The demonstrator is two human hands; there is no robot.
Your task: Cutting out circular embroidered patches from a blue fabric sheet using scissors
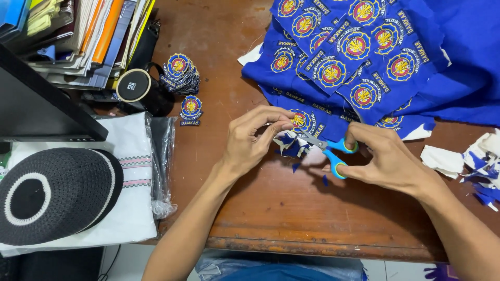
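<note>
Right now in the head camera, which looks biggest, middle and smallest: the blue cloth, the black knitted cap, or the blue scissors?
1. Blue cloth, covering the top right.
2. Black knitted cap, though nearer the camera, which may enlarge it.
3. Blue scissors, partly hidden in the right hand.

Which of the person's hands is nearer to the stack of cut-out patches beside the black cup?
Left. The left hand lies right of the stack of patches; the right hand, holding blue-handled scissors, is farther right.
</note>
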